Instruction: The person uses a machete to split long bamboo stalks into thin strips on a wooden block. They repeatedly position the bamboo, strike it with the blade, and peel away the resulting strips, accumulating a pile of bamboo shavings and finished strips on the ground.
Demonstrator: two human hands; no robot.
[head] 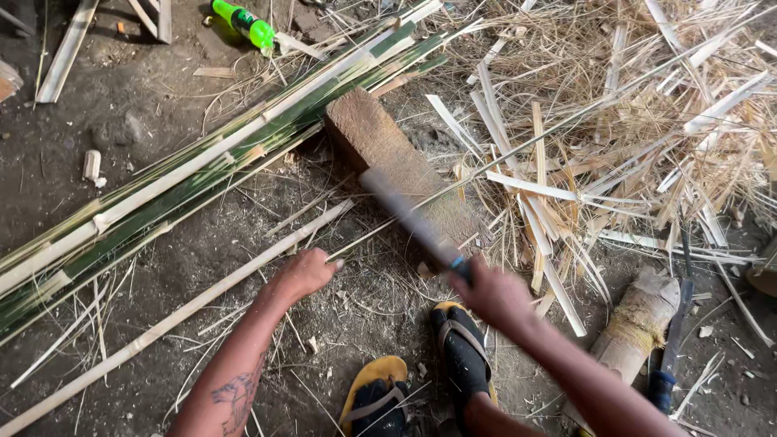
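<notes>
My right hand point(495, 293) grips the handle of a long flat blade point(402, 213), which is blurred and lies over a wooden chopping block point(380, 142). My left hand point(306, 273) is closed on a thin bamboo strip point(566, 123) that runs from the hand up to the right across the block. A longer pale bamboo slat point(186, 311) lies on the dirt just left of that hand. My two feet in dark socks and yellow sandals point(460, 348) rest below the block.
A bundle of green split bamboo strips point(202, 170) runs diagonally at the left. Piles of dry shavings and offcuts point(631, 137) fill the right. A green plastic bottle point(245, 23) lies at the top. A short log point(639, 324) and a second knife point(672, 348) lie at the lower right.
</notes>
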